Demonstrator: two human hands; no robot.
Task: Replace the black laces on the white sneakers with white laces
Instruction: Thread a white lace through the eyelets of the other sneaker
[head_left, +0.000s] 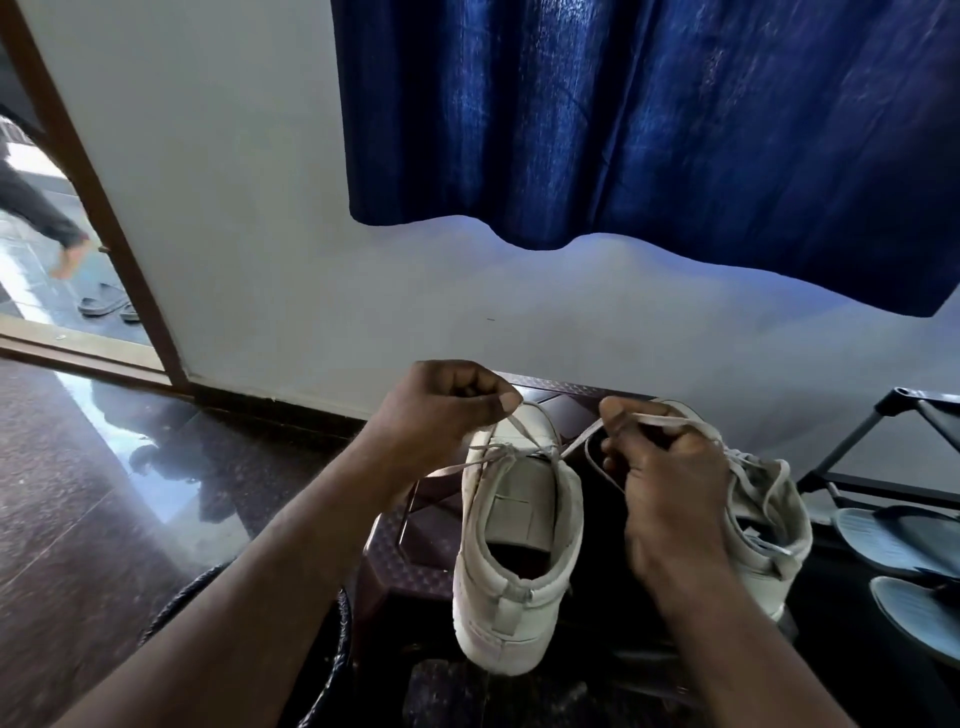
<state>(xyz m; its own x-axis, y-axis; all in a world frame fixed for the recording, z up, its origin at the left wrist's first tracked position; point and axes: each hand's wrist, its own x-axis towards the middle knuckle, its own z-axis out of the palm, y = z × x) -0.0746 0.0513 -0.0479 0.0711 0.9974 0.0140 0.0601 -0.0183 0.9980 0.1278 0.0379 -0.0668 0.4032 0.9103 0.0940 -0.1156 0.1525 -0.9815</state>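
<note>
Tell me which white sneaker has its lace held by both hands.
The left sneaker: left hand and right hand pinch its crossed white lace; the right sneaker sits behind the right hand.

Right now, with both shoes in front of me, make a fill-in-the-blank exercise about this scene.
The left hand and right hand each pinch an end of the ___ flat lace on the white high-top sneaker.
The hanging cloth curtain is dark ___.
The grey rubber sandals lie at the picture's ___ edge.
Missing: white; blue; right.
</note>
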